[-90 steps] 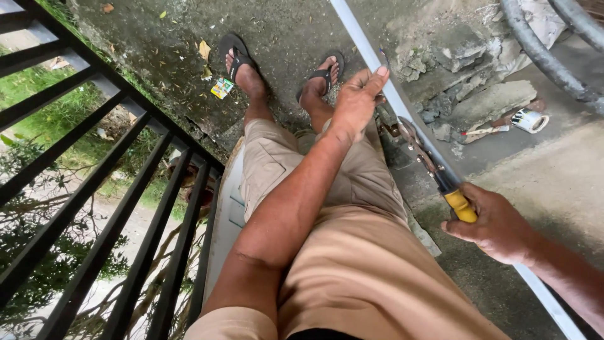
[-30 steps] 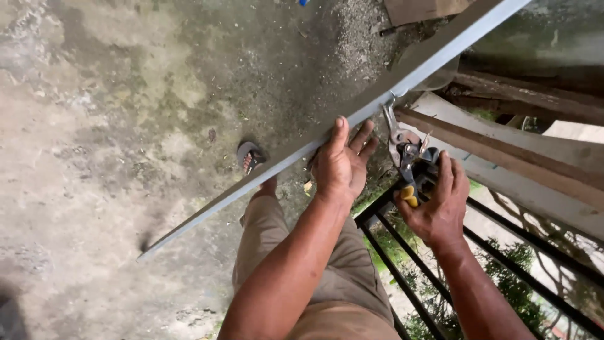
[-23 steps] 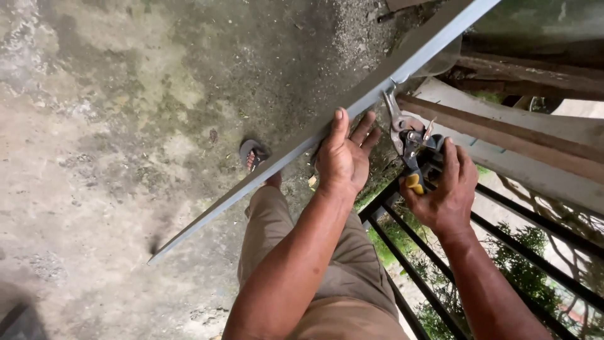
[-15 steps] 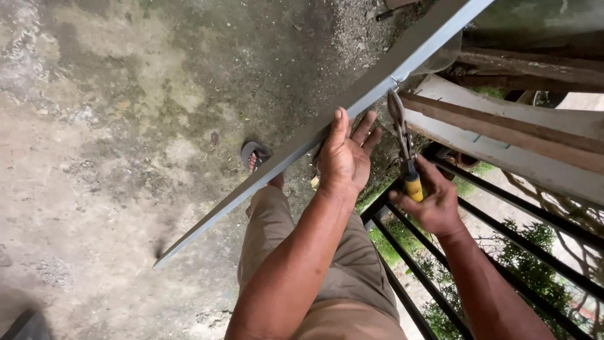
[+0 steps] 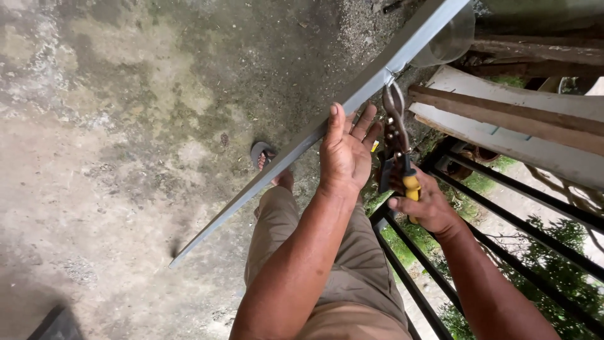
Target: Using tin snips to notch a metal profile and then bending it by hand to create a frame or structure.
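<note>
Left hand (image 5: 346,154) presses flat against the long metal strip (image 5: 302,141), fingers spread, bracing rather than gripping. Just right of it, the right hand (image 5: 425,204) has regripped the yellow-handled snips (image 5: 399,135): half a second ago loose, now clenched, blades biting the strip's edge above. Cut looks underway.
</note>
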